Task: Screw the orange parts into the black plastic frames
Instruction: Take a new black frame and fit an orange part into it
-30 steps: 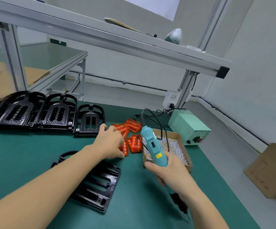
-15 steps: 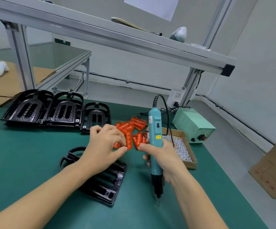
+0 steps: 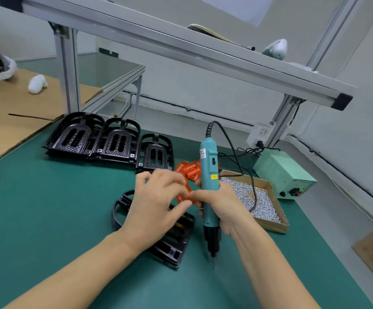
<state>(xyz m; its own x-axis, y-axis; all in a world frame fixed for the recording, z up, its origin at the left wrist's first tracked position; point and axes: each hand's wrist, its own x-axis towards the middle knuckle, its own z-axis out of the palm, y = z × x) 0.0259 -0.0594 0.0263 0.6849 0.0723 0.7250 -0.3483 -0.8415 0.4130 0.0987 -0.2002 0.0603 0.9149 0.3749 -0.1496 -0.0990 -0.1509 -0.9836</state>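
Pinching an orange part in left hand above black frame; gripping upright screwdriver in right hand. Screw box crowding at 3 o'clock, stacked frames at 11. Open green worktop toward 9.

Frames behind hands, screw box right, power supply behind

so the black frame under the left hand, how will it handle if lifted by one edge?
The black frame is moulded plastic with open slots, so probably light and fairly stiff, maybe a little twist. It lies flat on the green mat, so unlikely to roll. Glossy surface could be slippery.
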